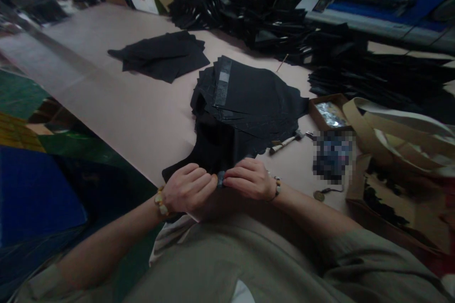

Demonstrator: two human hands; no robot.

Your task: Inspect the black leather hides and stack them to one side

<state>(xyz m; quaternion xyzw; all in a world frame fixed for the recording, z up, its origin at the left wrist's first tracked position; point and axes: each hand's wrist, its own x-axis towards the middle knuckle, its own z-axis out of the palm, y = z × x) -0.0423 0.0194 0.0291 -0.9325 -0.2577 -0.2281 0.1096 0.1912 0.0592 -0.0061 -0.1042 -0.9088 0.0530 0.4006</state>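
Both hands are close together at the table's near edge, at the lower end of a black fabric piece (pixel 213 144). My left hand (pixel 192 186) is closed, its fingers curled on the fabric's near edge. Facing it, my right hand (pixel 247 179) pinches the same edge. Between the fingertips shows a small grey-blue piece (pixel 220 179), too small to name. The fabric runs up from the hands to a fanned stack of black pieces (pixel 259 90), which has a shiny clear strip (pixel 222 84) near its left side.
Another black stack (pixel 167 54) lies farther back on the pale table (pixel 117 99). At the right are a small box of shiny items (pixel 330 114), a tool (pixel 284 144), coiled tan strips (pixel 394 137) and an open carton (pixel 398 199). Dark piles (pixel 256 23) line the back.
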